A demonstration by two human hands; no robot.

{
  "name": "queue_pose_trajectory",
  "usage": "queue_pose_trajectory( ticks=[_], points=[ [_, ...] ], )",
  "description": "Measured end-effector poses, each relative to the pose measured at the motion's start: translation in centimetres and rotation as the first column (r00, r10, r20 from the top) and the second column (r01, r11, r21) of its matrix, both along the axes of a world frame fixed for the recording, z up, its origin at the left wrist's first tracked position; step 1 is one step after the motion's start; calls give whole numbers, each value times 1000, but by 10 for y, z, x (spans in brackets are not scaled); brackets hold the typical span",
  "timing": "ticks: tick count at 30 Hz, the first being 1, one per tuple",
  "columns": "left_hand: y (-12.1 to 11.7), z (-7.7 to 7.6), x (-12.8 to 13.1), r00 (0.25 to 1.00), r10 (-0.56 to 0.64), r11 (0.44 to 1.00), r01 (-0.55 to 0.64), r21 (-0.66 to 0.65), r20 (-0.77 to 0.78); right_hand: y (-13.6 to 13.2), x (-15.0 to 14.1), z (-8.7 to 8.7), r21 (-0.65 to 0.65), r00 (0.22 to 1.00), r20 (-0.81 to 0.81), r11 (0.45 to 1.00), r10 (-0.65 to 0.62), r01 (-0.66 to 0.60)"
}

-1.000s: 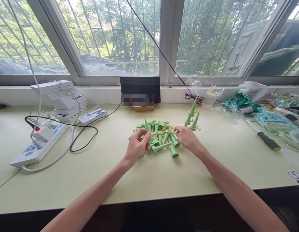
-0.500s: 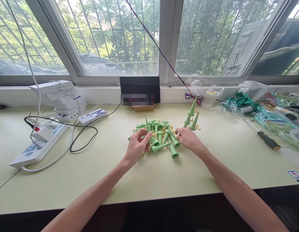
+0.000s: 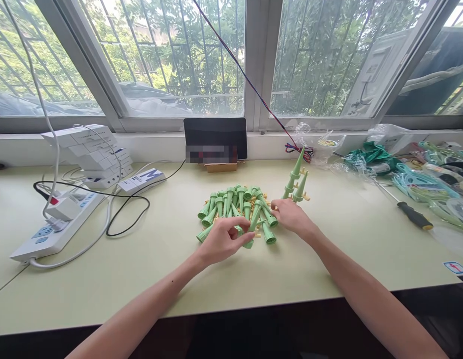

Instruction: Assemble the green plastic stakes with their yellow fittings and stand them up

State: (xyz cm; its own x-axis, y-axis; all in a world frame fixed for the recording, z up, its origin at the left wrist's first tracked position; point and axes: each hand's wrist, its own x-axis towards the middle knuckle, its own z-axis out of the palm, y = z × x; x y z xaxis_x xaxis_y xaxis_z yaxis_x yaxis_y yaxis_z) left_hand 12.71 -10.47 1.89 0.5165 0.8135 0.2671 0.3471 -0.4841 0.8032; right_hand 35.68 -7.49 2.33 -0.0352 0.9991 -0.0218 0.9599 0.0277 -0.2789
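A pile of green plastic cone spikes (image 3: 227, 204) mixed with small yellow bits lies in the middle of the pale green table (image 3: 179, 269). My left hand (image 3: 224, 240) is at the pile's front edge, its thumb and fingers closed round one green cone (image 3: 249, 235). My right hand (image 3: 291, 217) rests at the pile's right edge with fingers curled against the cones; what they pinch is hidden. A few assembled cones (image 3: 296, 182) stand upright just behind my right hand.
At the left lie a white power strip (image 3: 48, 234) with black and white cables and a stack of white boxes (image 3: 92, 149). A dark screen (image 3: 215, 132) leans on the sill. A screwdriver (image 3: 414, 217) and plastic bags of green parts (image 3: 421, 174) lie at the right.
My left hand has moved from the pile's left side down and right to its front edge, uncovering the cones on the left. My right hand has hardly moved.
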Motion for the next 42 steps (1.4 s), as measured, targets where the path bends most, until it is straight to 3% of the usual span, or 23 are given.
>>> queue_pose_trajectory(
  ticks=[9,20,42],
  points=[
    [-4,4,2,989,-38,999,33,-39,-141,0,1,-3,6,1000,21,1000,19,-19],
    [-1,-1,1,958,-2,994,34,105,-287,0,3,-4,14,1000,1,999,29,-29],
    [2,1,0,988,132,947,-100,305,-84,-2,-1,1,72,998,-57,997,-13,17]
  ],
)
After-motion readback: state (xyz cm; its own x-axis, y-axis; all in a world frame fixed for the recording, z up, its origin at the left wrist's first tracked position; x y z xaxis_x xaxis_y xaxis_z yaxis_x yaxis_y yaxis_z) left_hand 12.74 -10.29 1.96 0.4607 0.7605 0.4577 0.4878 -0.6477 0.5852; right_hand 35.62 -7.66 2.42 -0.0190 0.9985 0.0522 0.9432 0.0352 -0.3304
